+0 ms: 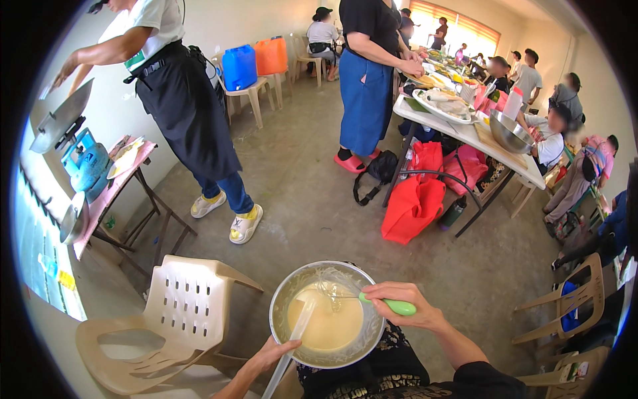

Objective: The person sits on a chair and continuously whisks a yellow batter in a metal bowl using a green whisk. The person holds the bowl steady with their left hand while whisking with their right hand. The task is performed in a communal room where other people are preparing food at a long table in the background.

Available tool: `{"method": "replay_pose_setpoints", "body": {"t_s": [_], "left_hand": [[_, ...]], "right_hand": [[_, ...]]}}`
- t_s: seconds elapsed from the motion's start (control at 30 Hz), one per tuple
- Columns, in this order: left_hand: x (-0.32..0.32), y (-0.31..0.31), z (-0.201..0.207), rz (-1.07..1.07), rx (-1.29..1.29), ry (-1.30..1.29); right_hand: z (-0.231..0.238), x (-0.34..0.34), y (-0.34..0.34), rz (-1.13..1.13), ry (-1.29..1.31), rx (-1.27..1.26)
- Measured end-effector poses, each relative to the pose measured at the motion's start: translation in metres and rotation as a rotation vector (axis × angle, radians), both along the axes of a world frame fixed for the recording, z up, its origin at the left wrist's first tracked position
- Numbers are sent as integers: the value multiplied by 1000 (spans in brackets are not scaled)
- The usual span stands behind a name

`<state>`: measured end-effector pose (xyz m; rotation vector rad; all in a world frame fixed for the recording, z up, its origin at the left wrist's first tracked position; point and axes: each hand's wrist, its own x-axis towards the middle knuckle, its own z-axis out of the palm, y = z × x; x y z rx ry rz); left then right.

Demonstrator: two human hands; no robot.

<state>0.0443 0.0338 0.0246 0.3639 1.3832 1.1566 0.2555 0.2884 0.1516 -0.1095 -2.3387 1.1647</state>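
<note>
A round metal mixing bowl [278, 292] rests at my lap, with pale yellow batter [325, 326] in it. My left hand [269, 356] grips the bowl's near left rim, its thumb over the edge against a translucent white spatula [302, 321]. The spatula's head end dips into the batter and its handle sticks out past the rim. In my right hand [409, 306] is a whisk [397, 306] by its light green handle. Its wire loops sit in the bowl near the far side, touching the batter. The fingers under the bowl are hidden.
A beige plastic chair [186, 299] stands close at my left. Beyond it, a person in a black apron [183, 106] works at a gas burner [86, 163] on a small table. A long white table [492, 136] with food and bags beneath stands ahead right, with several people around it.
</note>
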Motion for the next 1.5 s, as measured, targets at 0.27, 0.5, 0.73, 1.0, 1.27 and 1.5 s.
{"method": "replay_pose_setpoints", "body": {"t_s": [0.27, 0.5, 0.73, 1.0, 1.27, 1.5], "left_hand": [[-1, 0, -1, -6, 3, -12], [-1, 0, -1, -21, 27, 8], [2, 0, 0, -3, 37, 5], [2, -1, -2, 16, 53, 40], [0, -4, -10, 18, 30, -6], [6, -1, 6, 59, -39, -2]], "right_hand": [[-14, 13, 5, -41, -71, -39], [-5, 46, -11, 49, -256, -157], [-13, 41, -45, 243, -154, -152], [-26, 9, -54, 420, -185, 199], [-5, 26, -40, 437, -227, 194], [-7, 39, -31, 347, -160, -176]]}}
